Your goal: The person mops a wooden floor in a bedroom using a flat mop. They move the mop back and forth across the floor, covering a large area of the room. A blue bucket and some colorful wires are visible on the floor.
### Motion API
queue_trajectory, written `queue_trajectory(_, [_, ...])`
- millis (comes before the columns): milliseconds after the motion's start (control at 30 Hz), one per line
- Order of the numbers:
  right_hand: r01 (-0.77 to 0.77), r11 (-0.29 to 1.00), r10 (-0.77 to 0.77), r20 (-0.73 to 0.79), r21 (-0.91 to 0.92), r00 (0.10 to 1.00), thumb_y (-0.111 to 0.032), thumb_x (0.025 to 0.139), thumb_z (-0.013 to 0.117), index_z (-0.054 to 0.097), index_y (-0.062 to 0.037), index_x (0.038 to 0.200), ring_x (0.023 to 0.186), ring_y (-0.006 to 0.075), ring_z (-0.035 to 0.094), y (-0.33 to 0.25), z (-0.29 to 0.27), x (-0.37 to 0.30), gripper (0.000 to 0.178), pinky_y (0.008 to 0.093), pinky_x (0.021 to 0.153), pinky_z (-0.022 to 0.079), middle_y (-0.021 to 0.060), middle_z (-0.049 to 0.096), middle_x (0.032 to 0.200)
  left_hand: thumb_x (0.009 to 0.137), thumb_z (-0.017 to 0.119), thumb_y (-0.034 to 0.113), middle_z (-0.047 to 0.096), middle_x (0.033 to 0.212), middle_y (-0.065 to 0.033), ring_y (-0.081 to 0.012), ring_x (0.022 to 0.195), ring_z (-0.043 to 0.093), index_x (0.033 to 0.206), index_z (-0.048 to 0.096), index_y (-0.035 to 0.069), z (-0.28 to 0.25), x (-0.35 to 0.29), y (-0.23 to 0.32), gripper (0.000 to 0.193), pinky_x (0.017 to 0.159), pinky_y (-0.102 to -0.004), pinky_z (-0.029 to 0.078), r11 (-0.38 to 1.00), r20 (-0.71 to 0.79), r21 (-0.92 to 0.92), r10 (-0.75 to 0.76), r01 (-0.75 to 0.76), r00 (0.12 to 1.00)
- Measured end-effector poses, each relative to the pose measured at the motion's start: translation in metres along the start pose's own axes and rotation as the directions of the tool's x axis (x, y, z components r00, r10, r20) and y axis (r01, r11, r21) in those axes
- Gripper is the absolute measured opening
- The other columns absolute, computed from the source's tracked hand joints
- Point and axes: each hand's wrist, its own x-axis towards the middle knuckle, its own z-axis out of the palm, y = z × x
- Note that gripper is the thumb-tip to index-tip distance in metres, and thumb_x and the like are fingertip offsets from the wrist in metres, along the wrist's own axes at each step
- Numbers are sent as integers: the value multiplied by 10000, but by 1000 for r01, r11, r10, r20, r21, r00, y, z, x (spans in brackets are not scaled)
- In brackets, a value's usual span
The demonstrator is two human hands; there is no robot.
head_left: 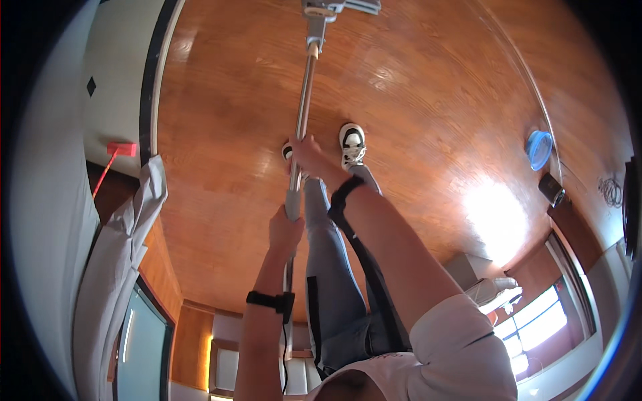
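Note:
A long-handled mop [307,90] with a shiny metal pole and a grey plastic head [322,17] stretches away from me over the wooden floor. The upper edge of the picture cuts off part of the head. Lower on the pole, close to the grey grip, my left hand [285,231] is closed round the handle. My right hand [309,155] wraps the metal pole farther up, above my left. Both wrists carry black bands. Below the pole, my shoes [352,142] stand on the floor, one partly hidden by my right hand.
Wood-patterned floor [227,113] spreads around my feet. At the left, a red brush-like tool [122,148] leans near a grey draped cloth [127,227]. A blue basin [539,150] and a small dark box [552,190] lie at the right. A bright window [535,321] is at lower right.

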Motion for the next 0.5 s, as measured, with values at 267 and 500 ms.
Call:
queue_trajectory(267, [-60,998,63,217,-20,974,-382,873,395,262,5,1051,521,256,595,51,-19,-35,446,356,413,470,144,552,591,655,582,149,583,747,-222,-376,722,579,974,491,-11,22,-57,-26,368,628,-424,464,993,42,61,-102,99,994])
queue_trajectory(500, [-513,817,441,288,263,850,-300,853,468,249,-59,994,474,210,539,200,16,-123,355,338,396,465,107,465,614,664,548,180,582,796,-241,-400,800,561,969,489,6,27,-176,-108,356,687,-464,451,882,22,385,-304,273,952])
